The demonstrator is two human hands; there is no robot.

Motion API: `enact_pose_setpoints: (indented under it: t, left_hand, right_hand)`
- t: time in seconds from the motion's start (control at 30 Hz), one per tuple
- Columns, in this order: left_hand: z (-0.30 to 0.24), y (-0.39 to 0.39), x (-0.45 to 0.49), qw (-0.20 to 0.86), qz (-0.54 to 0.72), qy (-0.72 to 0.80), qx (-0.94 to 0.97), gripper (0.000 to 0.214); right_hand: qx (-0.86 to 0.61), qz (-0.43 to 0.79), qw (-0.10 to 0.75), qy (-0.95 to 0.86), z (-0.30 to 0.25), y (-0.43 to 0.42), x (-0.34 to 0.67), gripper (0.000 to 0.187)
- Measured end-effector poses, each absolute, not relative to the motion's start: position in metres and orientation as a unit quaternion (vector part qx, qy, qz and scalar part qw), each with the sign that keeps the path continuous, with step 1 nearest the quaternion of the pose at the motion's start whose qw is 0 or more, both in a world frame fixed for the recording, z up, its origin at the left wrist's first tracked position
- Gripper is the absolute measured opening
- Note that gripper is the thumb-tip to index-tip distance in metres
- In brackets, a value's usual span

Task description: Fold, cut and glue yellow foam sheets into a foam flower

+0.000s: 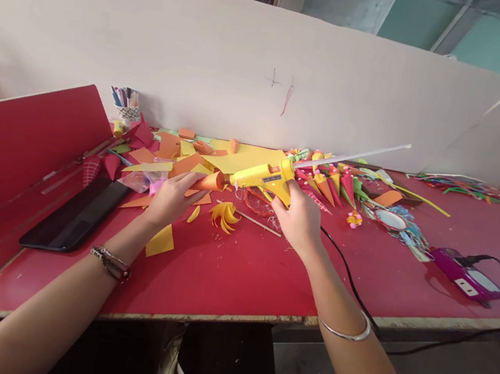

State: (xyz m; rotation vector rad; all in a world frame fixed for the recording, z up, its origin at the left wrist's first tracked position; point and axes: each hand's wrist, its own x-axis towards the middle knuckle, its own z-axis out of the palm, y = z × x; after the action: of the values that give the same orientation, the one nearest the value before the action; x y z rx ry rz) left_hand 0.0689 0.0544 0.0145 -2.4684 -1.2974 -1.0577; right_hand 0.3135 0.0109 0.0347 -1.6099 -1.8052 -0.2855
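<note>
My right hand [301,220] grips a yellow glue gun [265,179] by its handle, with a white glue stick [352,156] poking out of its back. The gun's nozzle touches a small orange paper cone [210,181], which my left hand [173,196] pinches between its fingers. Both hands hover just above the red table [240,269]. A curled yellow paper flower [224,215] and a thin wooden stick [251,219] lie on the table between my hands.
Orange, yellow and red paper scraps [172,157] pile behind my left hand. Finished paper cones and ribbons [334,186] lie at the right, with a purple power strip [465,276] and black cable [346,268]. A black phone [75,217] lies at the left, a pen cup [126,104] behind.
</note>
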Motion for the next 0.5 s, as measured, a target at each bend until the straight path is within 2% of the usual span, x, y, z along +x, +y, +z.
enact_pose_setpoints:
  t: [0.27, 0.5]
  left_hand:
    - [0.014, 0.056, 0.066, 0.073, -0.348, -0.444, -0.822, 0.024]
    - [0.011, 0.059, 0.063, 0.074, -0.358, -0.452, -0.814, 0.024]
  right_hand:
    - [-0.629, -0.134, 0.339, -0.687, 0.034, 0.014, 0.32, 0.024]
    - [-0.683, -0.176, 0.321, -0.631, 0.033, -0.004, 0.367, 0.048]
